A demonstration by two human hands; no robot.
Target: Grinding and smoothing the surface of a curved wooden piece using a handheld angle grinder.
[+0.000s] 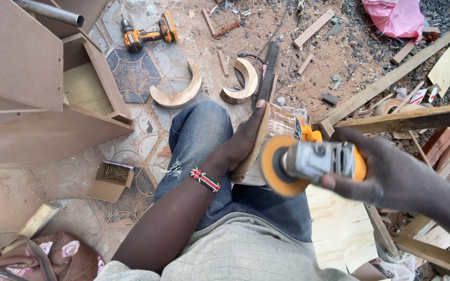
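My left hand (240, 143), with a beaded band at the wrist, grips a curved wooden piece (276, 124) that rests on edge against my knee. My right hand (391, 174) holds an orange and grey angle grinder (316, 162). Its round sanding disc (277, 165) faces the side of the wooden piece, close to it or touching; I cannot tell which.
Two crescent wooden pieces (179, 93) (243, 80) lie on the dusty floor ahead. A cordless drill (147, 34) lies beyond them. Brown board cabinets (27, 83) stand at left, an open box of nails (111, 179) near my leg, timber lengths (407, 118) at right.
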